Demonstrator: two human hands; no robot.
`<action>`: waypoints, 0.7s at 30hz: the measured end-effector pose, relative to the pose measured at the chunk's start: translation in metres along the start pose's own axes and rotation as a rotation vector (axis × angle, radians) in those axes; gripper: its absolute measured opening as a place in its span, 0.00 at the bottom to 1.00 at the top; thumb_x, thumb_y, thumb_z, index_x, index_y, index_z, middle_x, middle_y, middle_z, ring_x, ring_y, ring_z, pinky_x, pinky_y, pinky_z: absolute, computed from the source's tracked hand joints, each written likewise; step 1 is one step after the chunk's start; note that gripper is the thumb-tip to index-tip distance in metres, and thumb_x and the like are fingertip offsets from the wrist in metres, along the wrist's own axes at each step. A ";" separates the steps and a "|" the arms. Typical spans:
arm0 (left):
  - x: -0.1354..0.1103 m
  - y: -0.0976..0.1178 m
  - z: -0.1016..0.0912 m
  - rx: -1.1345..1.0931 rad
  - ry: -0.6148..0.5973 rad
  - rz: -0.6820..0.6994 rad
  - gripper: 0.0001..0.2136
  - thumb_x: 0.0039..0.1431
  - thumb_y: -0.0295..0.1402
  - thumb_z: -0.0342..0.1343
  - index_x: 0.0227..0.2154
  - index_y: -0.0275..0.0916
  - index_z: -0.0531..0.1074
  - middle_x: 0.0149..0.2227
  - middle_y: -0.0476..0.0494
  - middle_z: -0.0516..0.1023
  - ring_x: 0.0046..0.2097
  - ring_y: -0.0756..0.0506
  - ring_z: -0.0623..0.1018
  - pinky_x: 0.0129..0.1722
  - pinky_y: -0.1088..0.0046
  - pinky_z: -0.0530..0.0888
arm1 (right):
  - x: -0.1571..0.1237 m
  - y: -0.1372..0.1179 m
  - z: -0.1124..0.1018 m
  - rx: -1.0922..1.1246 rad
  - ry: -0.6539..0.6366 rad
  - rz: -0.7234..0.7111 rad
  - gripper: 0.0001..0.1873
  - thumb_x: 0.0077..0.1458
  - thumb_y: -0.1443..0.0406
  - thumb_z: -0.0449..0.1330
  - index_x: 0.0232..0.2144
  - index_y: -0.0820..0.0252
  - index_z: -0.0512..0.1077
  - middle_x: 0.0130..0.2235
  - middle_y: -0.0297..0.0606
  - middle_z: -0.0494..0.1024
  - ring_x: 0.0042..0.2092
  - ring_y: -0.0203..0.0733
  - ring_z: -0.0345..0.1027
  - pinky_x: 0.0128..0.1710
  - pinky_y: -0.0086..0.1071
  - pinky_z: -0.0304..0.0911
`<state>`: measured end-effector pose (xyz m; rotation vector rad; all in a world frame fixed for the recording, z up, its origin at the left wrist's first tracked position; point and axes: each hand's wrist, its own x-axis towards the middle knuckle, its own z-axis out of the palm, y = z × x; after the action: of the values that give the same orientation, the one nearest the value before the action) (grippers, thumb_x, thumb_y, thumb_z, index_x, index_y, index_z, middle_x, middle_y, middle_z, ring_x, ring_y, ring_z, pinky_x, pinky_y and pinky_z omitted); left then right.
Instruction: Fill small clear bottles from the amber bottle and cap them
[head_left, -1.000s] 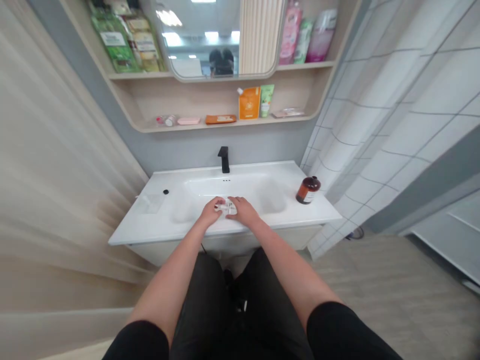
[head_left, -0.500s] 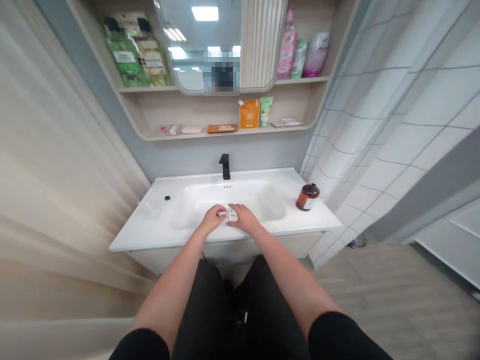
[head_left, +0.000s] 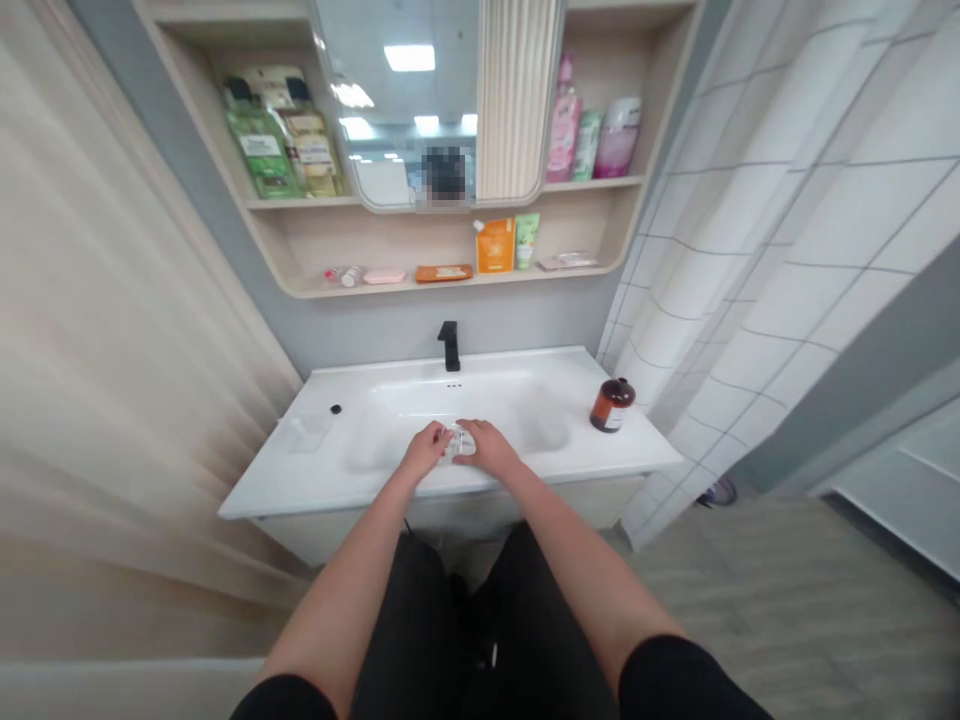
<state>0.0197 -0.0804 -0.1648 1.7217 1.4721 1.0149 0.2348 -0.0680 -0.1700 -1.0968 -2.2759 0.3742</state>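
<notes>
Head view, left hand (head_left: 426,450), right hand (head_left: 486,447), fingers (head_left: 442,432) clamped on one clear object (head_left: 459,441), over one basin (head_left: 450,400)

A single camera worn on the head looks forward and down at a washbasin (head_left: 555,392) from close above. The view reaches the shelf (head_left: 450,284) beyond, though its edges seem somewhat stretched.

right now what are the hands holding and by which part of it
The left hand and right hand hold a small white-and-clear object from either side, fingers on its edges; what it is cannot be told.
</notes>
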 end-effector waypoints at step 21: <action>-0.004 -0.004 0.001 0.077 -0.018 0.152 0.10 0.64 0.44 0.60 0.37 0.42 0.74 0.30 0.51 0.76 0.33 0.46 0.74 0.38 0.69 0.70 | -0.001 0.005 0.001 0.214 0.082 0.010 0.46 0.47 0.57 0.81 0.66 0.54 0.73 0.61 0.50 0.80 0.62 0.61 0.75 0.65 0.54 0.68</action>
<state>0.0180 -0.0835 -0.1692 1.9164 1.4023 1.0296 0.2378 -0.0656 -0.1732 -0.9964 -2.1043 0.5531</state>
